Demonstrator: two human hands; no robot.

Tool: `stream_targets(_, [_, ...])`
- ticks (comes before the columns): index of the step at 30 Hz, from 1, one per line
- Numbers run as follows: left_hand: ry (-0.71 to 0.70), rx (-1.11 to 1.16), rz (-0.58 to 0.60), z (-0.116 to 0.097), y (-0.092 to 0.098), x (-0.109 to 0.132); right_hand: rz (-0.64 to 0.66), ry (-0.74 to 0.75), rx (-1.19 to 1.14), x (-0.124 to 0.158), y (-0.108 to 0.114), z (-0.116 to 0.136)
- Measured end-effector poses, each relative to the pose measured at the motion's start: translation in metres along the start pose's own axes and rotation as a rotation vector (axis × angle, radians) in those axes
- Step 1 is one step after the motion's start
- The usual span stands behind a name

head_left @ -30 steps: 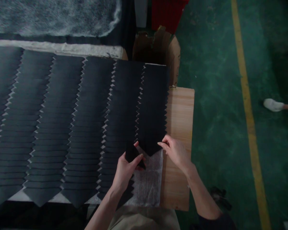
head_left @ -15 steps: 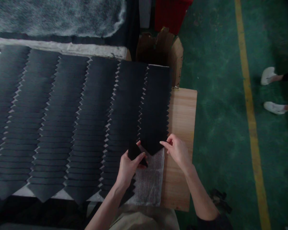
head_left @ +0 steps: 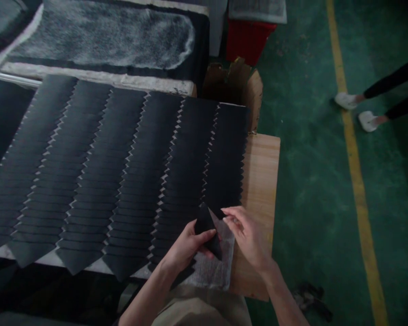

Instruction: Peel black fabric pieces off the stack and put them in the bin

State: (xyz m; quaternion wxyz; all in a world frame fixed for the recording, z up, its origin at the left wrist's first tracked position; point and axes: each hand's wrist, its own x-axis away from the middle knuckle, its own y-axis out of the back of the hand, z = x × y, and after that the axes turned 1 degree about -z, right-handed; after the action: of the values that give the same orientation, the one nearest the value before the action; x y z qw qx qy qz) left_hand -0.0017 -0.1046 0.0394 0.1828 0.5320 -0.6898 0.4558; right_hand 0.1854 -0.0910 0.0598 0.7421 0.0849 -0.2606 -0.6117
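Several columns of overlapping black pointed fabric pieces lie fanned across the wooden table. My left hand is closed on a small stack of black pointed pieces, thumb on top, near the bottom of the rightmost column. My right hand hovers just right of that stack, fingers loosely curled and pinching toward its tip; whether it grips anything is unclear. A white fleecy sheet lies under both hands.
A torn cardboard box stands behind the table's right end, a red bin beyond it. White batting lies on a far surface. Another person's legs and white shoes stand on the green floor past a yellow line.
The view tilted up and left. My left hand lifted its stack a little toward the rightmost column; my right hand left the column's bottom point and came closer to the stack. The other person walked farther away.
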Motion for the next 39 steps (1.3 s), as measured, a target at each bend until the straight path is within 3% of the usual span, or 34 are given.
stream_targets(3, [-0.064,-0.035,-0.049,0.008,-0.005,0.0,0.062,-0.154,-0.093,0.002,-0.015,0.002])
stream_targets(5, [-0.089,-0.056,-0.063,0.014,-0.009,0.0,0.105,-0.182,-0.097,0.006,-0.025,-0.001])
stream_targets(8, [-0.05,-0.109,0.003,0.019,-0.012,0.0,0.066,-0.195,-0.121,0.011,-0.031,-0.007])
stream_targets(11, [-0.06,-0.198,0.065,0.016,-0.006,-0.001,0.116,-0.168,-0.079,0.007,-0.021,-0.011])
stream_targets(16, [-0.171,-0.237,-0.079,0.006,0.005,-0.009,0.372,-0.108,0.01,-0.011,-0.002,-0.015])
stream_targets(24, [-0.26,-0.169,-0.328,0.003,0.003,-0.023,0.201,-0.114,0.134,-0.029,0.001,-0.021])
stream_targets(39, [-0.304,-0.247,-0.358,0.014,0.018,-0.016,0.239,-0.113,0.239,-0.05,0.0,-0.019])
